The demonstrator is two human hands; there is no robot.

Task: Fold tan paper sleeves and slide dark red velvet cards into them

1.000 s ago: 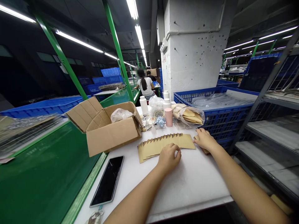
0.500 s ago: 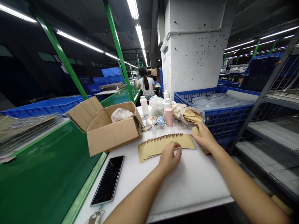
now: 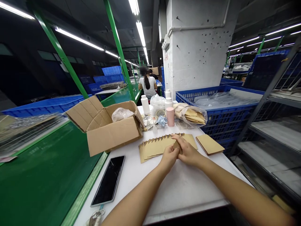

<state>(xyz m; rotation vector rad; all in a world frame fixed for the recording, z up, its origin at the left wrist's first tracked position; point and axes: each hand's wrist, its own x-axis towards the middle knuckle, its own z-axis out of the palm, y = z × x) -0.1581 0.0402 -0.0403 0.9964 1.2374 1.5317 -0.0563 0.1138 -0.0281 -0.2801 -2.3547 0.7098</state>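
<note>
A fanned row of brown paper envelopes lies across the white table. At its near edge my left hand and my right hand meet, both closed on one small brown envelope that is mostly covered by the fingers. To the right of my right hand lies a stack of brown envelopes. Behind it, a clear plastic bag of envelopes rests beside a pink bottle.
An open cardboard box stands at the left, with a phone in front of it. White bottles and small items stand at the back. A blue crate and a metal rack are on the right. A person sits farther off.
My right hand has moved left from the envelope stack to my left hand, bringing a small envelope. The stack at the right is now uncovered.
</note>
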